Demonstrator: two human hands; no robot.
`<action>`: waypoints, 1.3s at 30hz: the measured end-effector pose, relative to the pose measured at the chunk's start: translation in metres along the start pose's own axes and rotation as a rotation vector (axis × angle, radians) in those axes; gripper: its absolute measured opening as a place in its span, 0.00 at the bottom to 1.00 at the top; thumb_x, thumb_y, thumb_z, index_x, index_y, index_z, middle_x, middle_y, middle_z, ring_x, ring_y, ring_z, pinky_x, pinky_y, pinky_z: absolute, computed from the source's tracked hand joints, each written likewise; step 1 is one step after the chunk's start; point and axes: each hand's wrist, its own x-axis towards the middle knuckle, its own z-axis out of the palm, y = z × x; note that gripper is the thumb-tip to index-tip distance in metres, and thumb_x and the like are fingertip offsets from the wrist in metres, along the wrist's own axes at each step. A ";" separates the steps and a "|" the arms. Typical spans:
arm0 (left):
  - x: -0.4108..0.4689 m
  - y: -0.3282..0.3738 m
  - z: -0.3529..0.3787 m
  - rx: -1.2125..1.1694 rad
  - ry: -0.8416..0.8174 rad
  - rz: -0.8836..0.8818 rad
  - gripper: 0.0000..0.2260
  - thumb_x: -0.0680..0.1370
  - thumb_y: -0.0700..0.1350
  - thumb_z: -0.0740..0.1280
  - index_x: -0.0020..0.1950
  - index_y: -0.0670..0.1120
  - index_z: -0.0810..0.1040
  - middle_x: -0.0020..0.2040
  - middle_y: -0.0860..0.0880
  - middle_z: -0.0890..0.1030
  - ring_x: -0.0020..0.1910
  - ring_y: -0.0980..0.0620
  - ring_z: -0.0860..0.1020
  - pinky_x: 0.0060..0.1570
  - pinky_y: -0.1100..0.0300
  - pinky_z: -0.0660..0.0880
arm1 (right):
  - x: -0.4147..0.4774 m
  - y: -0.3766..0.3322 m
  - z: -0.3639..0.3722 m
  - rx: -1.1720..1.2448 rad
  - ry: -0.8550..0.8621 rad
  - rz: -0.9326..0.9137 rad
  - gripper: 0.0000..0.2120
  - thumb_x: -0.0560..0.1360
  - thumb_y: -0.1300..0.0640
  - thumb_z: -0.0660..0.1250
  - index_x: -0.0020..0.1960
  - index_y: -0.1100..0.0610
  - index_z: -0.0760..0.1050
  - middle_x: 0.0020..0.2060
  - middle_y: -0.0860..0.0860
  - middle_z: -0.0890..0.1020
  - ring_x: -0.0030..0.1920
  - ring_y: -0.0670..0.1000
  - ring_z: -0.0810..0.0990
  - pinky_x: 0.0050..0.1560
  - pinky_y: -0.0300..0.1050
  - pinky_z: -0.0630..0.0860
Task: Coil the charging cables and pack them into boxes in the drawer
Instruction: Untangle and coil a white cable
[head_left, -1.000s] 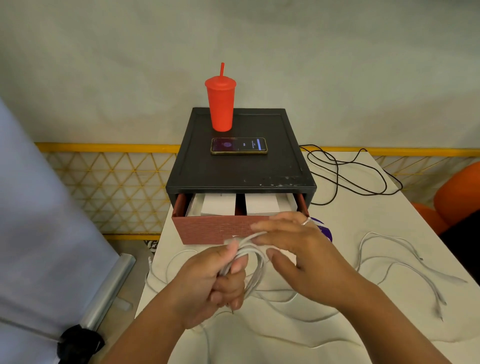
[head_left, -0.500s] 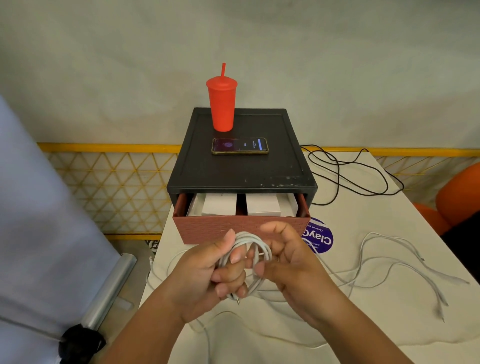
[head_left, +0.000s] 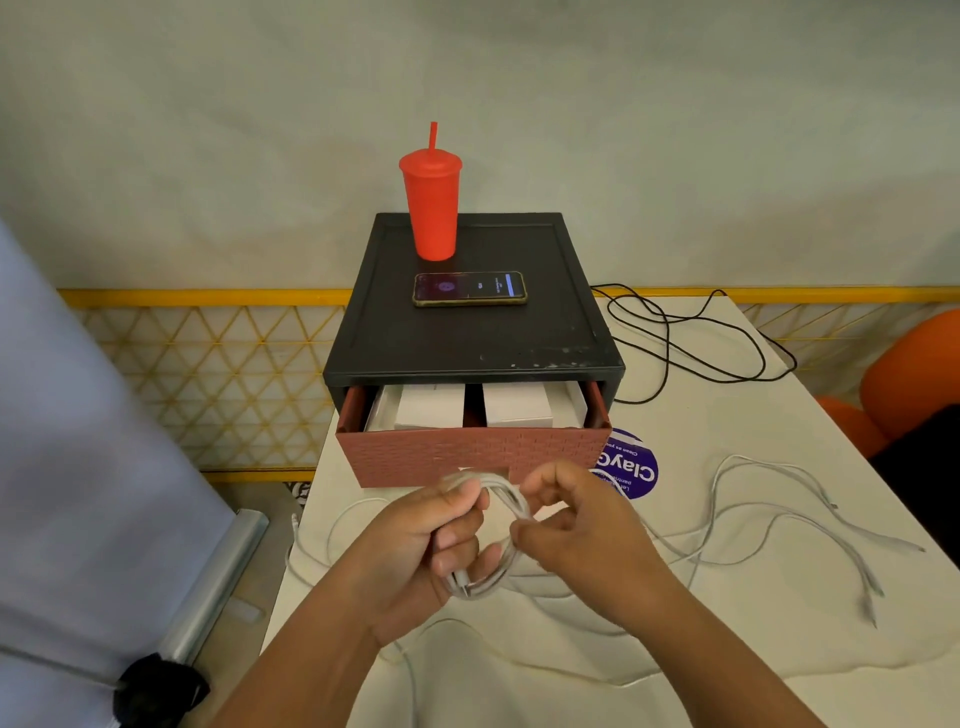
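Observation:
My left hand (head_left: 415, 551) grips a coil of white charging cable (head_left: 511, 506) just in front of the drawer. My right hand (head_left: 576, 535) pinches the right side of the same coil, fingers curled. The coil's loose tail trails down onto the white table (head_left: 701, 670). Behind the hands a brick-patterned drawer (head_left: 467, 457) stands pulled out of a black cabinet (head_left: 467, 338). Two white boxes (head_left: 428, 408) (head_left: 517, 405) lie side by side inside it. More loose white cables (head_left: 769, 509) sprawl on the table to the right.
A red tumbler with a straw (head_left: 431, 208) and a lit phone (head_left: 469, 288) sit on the cabinet top. A black cable (head_left: 691, 343) lies at the back right. A purple round sticker (head_left: 631, 470) is beside the drawer. An orange seat (head_left: 909, 374) is at the right edge.
My right hand has drawn back from over the coil and curled in to pinch its right side. The coil has tightened between both hands.

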 end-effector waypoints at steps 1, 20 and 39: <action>0.002 -0.003 -0.001 -0.025 0.003 -0.002 0.08 0.70 0.44 0.64 0.39 0.39 0.74 0.22 0.51 0.64 0.17 0.57 0.63 0.39 0.57 0.80 | 0.000 0.004 -0.003 -0.025 0.039 0.010 0.10 0.68 0.62 0.73 0.40 0.49 0.75 0.33 0.44 0.80 0.31 0.46 0.79 0.37 0.43 0.77; 0.063 -0.100 0.040 0.884 0.078 -0.007 0.10 0.79 0.43 0.63 0.58 0.50 0.79 0.40 0.53 0.79 0.39 0.58 0.77 0.32 0.70 0.73 | -0.030 0.109 -0.063 0.251 0.189 0.365 0.03 0.72 0.61 0.69 0.44 0.54 0.79 0.38 0.55 0.83 0.35 0.47 0.78 0.37 0.38 0.76; 0.133 -0.196 0.103 0.962 0.328 -0.009 0.05 0.73 0.42 0.70 0.47 0.48 0.79 0.40 0.54 0.79 0.42 0.54 0.78 0.43 0.63 0.76 | -0.036 0.196 -0.149 0.064 0.272 0.448 0.06 0.72 0.61 0.68 0.40 0.51 0.77 0.35 0.47 0.80 0.37 0.48 0.77 0.42 0.39 0.72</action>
